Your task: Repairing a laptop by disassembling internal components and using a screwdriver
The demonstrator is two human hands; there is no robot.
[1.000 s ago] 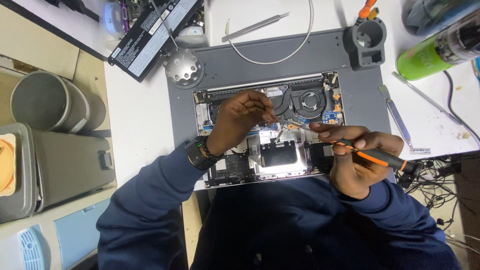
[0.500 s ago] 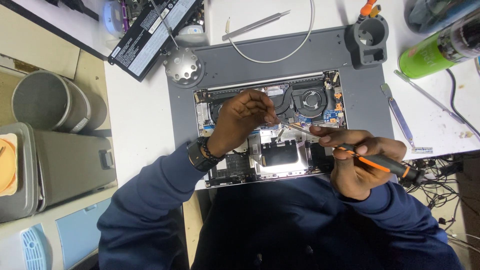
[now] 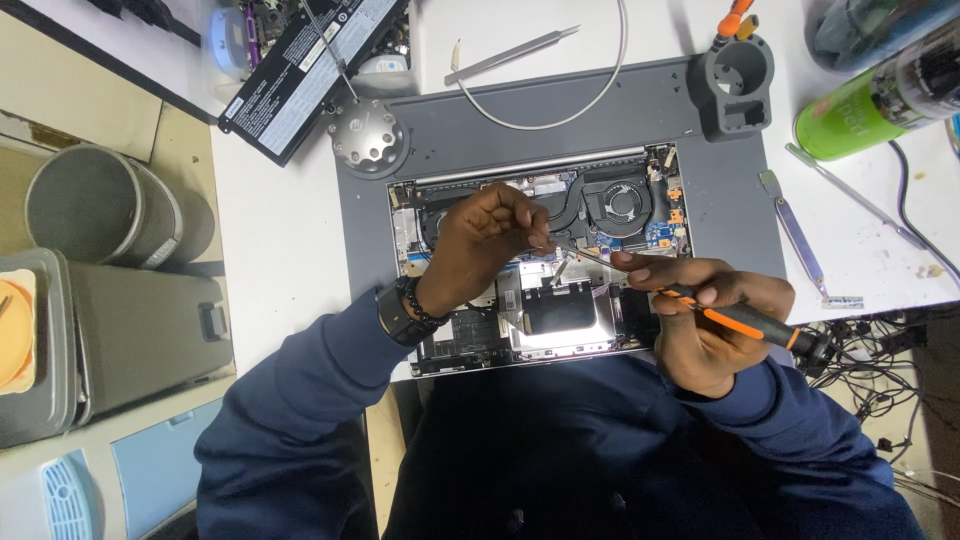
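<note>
An opened laptop [image 3: 640,215] with its bottom cover off lies on a grey work mat [image 3: 560,120]; its fan and circuit board are exposed. My left hand [image 3: 485,240] rests over the board's middle, fingertips pinched together at the screwdriver's tip. My right hand [image 3: 705,320] grips an orange-and-black screwdriver [image 3: 745,322] whose thin metal shaft slants up-left to meet those fingertips. Whether the left fingers pinch a screw cannot be seen. A dark watch and bead bracelet sit on my left wrist.
A removed black battery pack [image 3: 300,75] and a round metal dish [image 3: 370,138] lie at the upper left. Tweezers [image 3: 510,55], a grey tool holder [image 3: 738,85], a green bottle [image 3: 870,105], a flat pry tool [image 3: 795,240] and tangled cables [image 3: 880,350] surround the mat. Grey bins [image 3: 100,260] stand left of the table.
My right hand has slid slightly left and up, bringing the screwdriver tip closer to my left fingertips. My left hand stays over the board.
</note>
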